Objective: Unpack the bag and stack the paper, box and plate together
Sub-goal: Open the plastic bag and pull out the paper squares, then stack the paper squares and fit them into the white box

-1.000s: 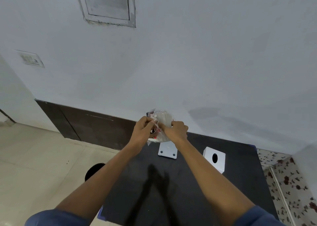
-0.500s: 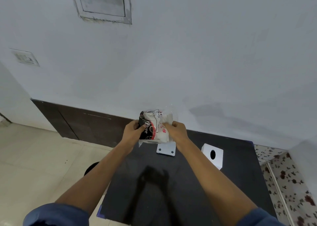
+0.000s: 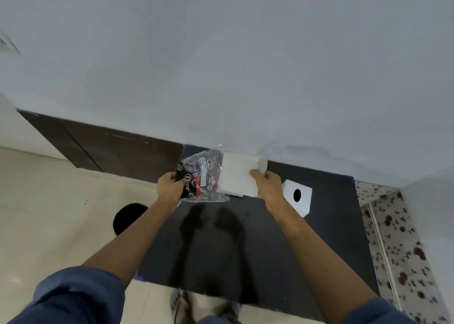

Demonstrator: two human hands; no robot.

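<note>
The paper [image 3: 239, 176], a white, soft-looking folded stack, is being drawn out of the bag [image 3: 201, 176], pinched at its edge by the right hand [image 3: 269, 186]. The crinkly clear bag, printed black and red, is gripped at 9 o'clock of the paper by the left hand [image 3: 169, 188]. Next, the paper probably needs laying flat on the black table [image 3: 331, 225]. A white box [image 3: 298, 199] with a round hole stands at 3 o'clock.
</note>
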